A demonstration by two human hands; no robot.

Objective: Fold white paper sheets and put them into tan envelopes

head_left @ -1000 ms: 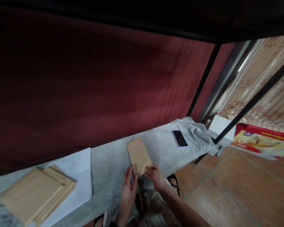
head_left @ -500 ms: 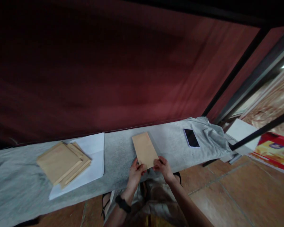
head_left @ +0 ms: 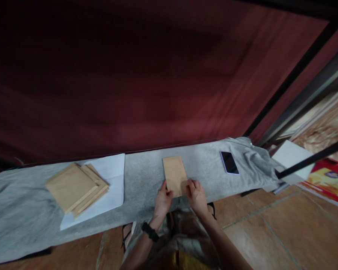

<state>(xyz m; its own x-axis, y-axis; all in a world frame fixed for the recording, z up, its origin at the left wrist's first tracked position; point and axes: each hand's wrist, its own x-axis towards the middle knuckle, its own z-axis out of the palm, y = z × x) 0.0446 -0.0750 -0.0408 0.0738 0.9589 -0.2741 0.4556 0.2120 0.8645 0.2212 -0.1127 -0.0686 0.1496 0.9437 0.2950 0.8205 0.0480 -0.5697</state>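
A brown paper envelope (head_left: 174, 172) lies on the grey cloth in front of me, its near end toward my body. My left hand (head_left: 163, 199) grips the lower left corner, thumb on top. At the lower right edge, my right hand (head_left: 196, 195) has its fingers curled on the paper; part of the fingertips is hidden. To the left, a stack of brown envelopes (head_left: 73, 185) rests at an angle, partly on white paper sheets (head_left: 116, 183).
A narrow surface covered with grey cloth (head_left: 143, 172) runs along a dark red wall panel (head_left: 157, 93). A phone (head_left: 229, 162) lies to the right. Black metal bars (head_left: 293, 75) rise at the right, near a white box (head_left: 293, 159) and a red printed package (head_left: 329, 182).
The envelope has turned to point straighter away from me and looks narrower. My right hand has shifted slightly up along its right edge. The view has tilted a little.
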